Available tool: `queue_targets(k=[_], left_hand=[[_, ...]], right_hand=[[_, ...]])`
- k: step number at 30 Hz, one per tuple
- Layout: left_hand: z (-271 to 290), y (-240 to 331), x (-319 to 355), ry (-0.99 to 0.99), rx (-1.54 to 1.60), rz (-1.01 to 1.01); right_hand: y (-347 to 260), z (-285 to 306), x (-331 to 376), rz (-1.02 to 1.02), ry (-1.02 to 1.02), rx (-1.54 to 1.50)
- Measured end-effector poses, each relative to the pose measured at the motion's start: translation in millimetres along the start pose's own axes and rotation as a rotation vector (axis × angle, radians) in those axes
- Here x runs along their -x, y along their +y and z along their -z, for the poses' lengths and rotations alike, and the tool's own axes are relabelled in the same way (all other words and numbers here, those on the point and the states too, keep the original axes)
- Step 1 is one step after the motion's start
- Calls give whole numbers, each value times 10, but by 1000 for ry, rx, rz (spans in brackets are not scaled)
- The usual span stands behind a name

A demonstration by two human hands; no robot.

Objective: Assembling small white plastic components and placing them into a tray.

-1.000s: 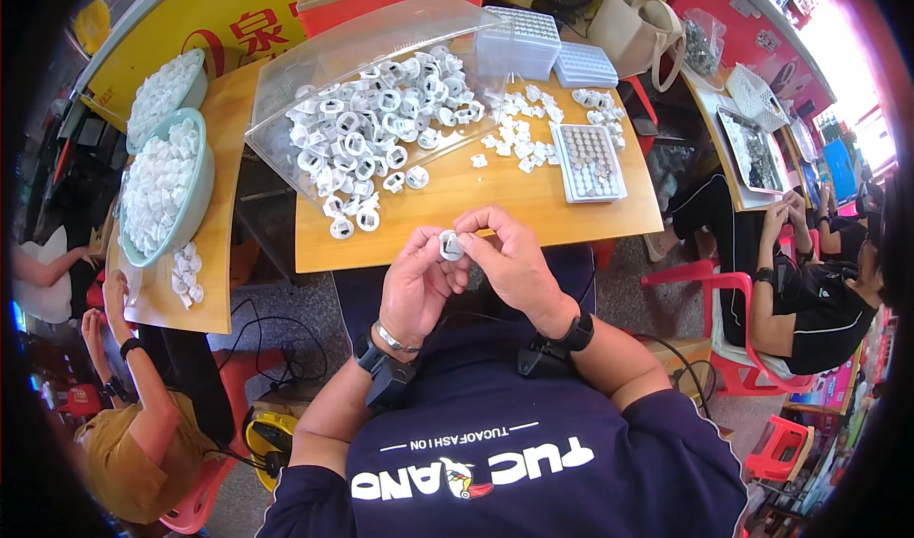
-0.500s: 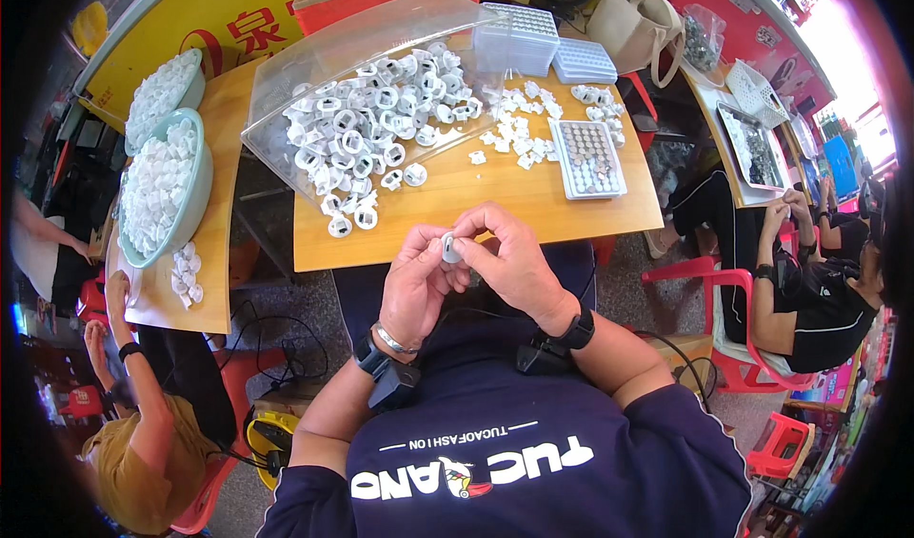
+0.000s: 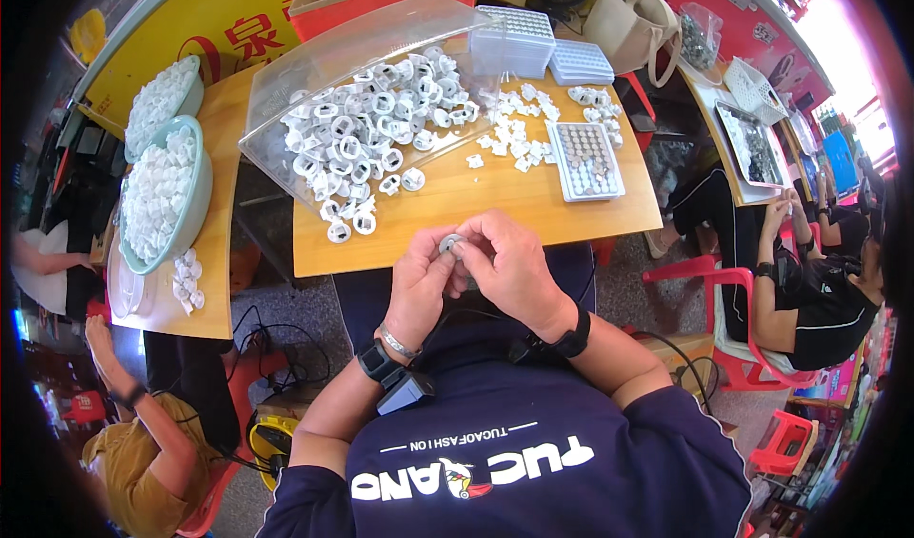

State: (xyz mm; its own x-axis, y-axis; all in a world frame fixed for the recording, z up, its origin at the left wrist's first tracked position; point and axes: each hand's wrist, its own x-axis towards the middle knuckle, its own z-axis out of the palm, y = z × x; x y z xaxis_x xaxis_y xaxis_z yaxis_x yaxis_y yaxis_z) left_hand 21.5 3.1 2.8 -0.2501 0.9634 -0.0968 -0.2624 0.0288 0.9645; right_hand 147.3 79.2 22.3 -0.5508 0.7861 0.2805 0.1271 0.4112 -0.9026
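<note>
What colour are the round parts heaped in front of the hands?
The round parts are white, best seen in the head view.

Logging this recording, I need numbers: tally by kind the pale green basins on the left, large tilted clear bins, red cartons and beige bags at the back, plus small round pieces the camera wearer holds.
Pale green basins: 2
Large tilted clear bin: 1
Red carton: 1
Beige bag: 1
Small round piece: 1
Total: 6

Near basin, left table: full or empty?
Full. White parts heap across the whole opening of the near basin, hiding its bottom.
</note>
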Motion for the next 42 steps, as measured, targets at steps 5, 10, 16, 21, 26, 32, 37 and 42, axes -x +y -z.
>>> queue_targets(k=[5,10,16,21,26,32,37,42], left_hand=[[-44,59,34,8,-15,44],[-60,59,30,27,-14,39],[-41,7,34,10,-21,18],[-14,20,21,17,15,55],[-16,17,-5,15,140,40],[-26,72,26,-26,-22,24],[-86,125,63,-30,38,77],[-50,84,38,-5,78,130]], right_hand=[[-97,27,7,3,-11,28],[-64,36,13,-26,-20,15],[-89,66,23,-39,-31,-9],[-27,44,11,-34,-39,-82],[-83,35,-23,-95,-58,-110],[-74,22,-9,-143,-46,-228],[-5,14,-17,-130,14,-229],[-53,57,-44,-108,-5,-1]])
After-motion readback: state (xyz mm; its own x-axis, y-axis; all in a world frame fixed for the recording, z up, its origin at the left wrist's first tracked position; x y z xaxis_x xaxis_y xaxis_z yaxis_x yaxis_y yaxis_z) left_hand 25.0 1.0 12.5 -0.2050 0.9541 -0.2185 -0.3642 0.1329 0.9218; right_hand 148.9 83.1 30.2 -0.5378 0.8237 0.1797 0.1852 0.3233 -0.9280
